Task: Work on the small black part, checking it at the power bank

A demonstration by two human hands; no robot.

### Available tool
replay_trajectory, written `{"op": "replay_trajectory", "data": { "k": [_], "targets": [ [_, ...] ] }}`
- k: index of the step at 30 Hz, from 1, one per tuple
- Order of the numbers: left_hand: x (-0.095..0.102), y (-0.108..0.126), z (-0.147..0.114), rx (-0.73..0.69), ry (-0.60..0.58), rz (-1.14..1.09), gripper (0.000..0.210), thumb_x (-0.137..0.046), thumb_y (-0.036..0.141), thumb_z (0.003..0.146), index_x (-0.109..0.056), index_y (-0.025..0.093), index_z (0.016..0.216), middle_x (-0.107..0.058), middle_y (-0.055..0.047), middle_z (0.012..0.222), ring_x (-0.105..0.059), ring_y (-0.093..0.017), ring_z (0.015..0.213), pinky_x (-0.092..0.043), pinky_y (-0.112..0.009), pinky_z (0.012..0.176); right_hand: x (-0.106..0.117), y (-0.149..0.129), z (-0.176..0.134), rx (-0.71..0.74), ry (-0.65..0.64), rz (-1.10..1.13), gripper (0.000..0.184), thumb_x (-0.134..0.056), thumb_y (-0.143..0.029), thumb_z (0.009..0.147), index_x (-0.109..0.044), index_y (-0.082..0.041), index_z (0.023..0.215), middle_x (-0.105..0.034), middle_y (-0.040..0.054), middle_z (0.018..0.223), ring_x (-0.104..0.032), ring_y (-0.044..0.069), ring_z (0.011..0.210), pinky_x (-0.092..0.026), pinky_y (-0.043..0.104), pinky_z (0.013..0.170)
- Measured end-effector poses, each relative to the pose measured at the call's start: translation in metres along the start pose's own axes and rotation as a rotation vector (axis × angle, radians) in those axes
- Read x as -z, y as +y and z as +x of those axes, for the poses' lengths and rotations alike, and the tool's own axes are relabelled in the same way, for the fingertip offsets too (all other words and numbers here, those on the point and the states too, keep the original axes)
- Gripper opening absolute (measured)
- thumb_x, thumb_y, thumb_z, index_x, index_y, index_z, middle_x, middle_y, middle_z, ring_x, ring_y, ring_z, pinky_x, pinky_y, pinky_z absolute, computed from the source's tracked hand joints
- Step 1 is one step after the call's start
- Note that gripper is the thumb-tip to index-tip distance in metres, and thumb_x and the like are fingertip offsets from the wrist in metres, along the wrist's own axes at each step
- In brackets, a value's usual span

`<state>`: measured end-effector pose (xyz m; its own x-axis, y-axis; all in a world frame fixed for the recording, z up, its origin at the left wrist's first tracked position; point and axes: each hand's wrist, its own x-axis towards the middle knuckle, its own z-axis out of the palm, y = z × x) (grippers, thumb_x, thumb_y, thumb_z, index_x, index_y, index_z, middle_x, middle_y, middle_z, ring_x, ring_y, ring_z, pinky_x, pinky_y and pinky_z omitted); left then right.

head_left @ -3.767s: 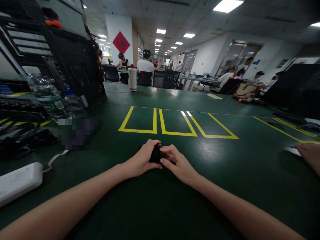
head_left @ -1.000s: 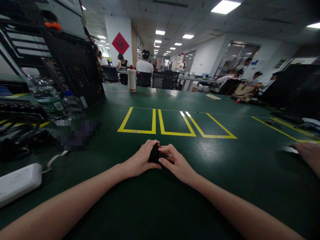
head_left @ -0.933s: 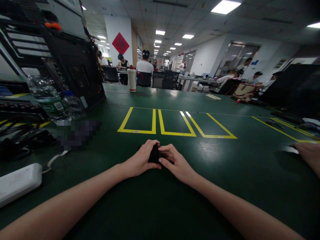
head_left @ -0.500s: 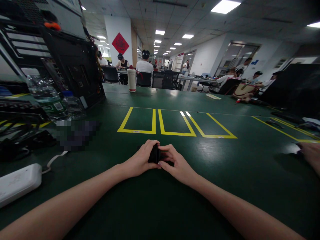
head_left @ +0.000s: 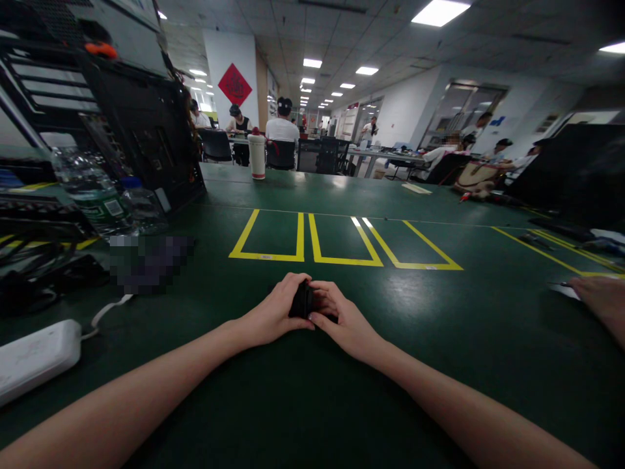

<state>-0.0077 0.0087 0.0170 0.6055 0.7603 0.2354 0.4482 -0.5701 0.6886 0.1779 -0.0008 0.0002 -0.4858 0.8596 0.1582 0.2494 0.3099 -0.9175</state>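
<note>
Both of my hands are around a small black object (head_left: 301,301), low over the green table (head_left: 293,404). Its kind is not clear, since fingers cover much of it. My left hand (head_left: 274,306) is closed on its left side, with the thumb at the near edge and the fingers over the far edge. From the right, my right hand (head_left: 344,322) touches the object with curved fingers and thumb. Just beyond my hands, yellow tape outlines (head_left: 346,262) mark the table top.
On the left are a white power strip (head_left: 39,358), dark cables (head_left: 29,286), plastic bottles (head_left: 92,189) and an open black computer case (head_left: 146,124). A white cup (head_left: 257,156) stands at the far edge. Another person's hand (head_left: 603,303) reaches in at the right. People sit in the background.
My right fingers have closed up slightly against the black object. The other person's hand at the right has shifted left a little, with a pale item now showing beside it.
</note>
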Motion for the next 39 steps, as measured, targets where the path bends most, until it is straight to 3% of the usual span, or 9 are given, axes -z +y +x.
{"op": "replay_trajectory", "data": {
  "k": [7,14,23,36,39],
  "targets": [
    [0.0007,0.0015,-0.0006,0.013,-0.004,-0.018,0.061,-0.065,0.024,0.072,-0.029,0.028,0.122,-0.039,-0.007,0.120,-0.044,-0.027,0.110,-0.039,-0.049,0.090,0.0028,-0.0009,-0.0006,0.065,-0.024,0.026,0.032,-0.049,-0.012,0.079,-0.045,-0.026,0.108,-0.046,0.0025,0.112,-0.049,0.017,0.107,-0.047,0.037,0.089],
    [-0.0012,-0.0014,-0.0007,-0.020,0.013,-0.010,0.062,-0.066,0.025,0.072,-0.030,0.028,0.122,-0.040,-0.006,0.119,-0.044,-0.025,0.109,-0.040,-0.045,0.090,0.0024,-0.0005,0.0009,0.084,0.019,0.017,0.023,-0.054,-0.017,0.078,-0.049,-0.024,0.100,-0.045,0.0028,0.111,-0.050,0.017,0.103,-0.048,0.036,0.087],
    [0.0010,0.0021,0.0001,-0.003,0.001,-0.012,0.063,-0.066,0.024,0.071,-0.029,0.027,0.122,-0.041,-0.007,0.118,-0.044,-0.026,0.109,-0.040,-0.047,0.090,0.0018,-0.0019,0.0026,0.012,0.033,-0.005,0.040,-0.054,-0.018,0.078,-0.041,-0.024,0.115,-0.047,0.0054,0.114,-0.049,0.019,0.107,-0.047,0.038,0.087],
    [-0.0009,0.0014,0.0000,0.014,0.010,-0.012,0.061,-0.065,0.025,0.072,-0.030,0.027,0.122,-0.041,-0.006,0.117,-0.044,-0.024,0.108,-0.040,-0.043,0.091,0.0019,-0.0028,0.0000,0.045,-0.018,0.039,0.025,-0.051,-0.018,0.081,-0.046,-0.025,0.103,-0.049,0.0016,0.107,-0.052,0.017,0.106,-0.046,0.038,0.090],
    [-0.0013,0.0008,0.0000,0.014,0.005,-0.007,0.062,-0.065,0.025,0.072,-0.029,0.027,0.122,-0.040,-0.007,0.118,-0.045,-0.024,0.108,-0.041,-0.042,0.090,0.0019,-0.0025,0.0006,0.036,-0.004,0.015,0.029,-0.051,-0.017,0.081,-0.044,-0.025,0.107,-0.049,0.0023,0.110,-0.051,0.017,0.107,-0.046,0.038,0.090]
  ]
}}
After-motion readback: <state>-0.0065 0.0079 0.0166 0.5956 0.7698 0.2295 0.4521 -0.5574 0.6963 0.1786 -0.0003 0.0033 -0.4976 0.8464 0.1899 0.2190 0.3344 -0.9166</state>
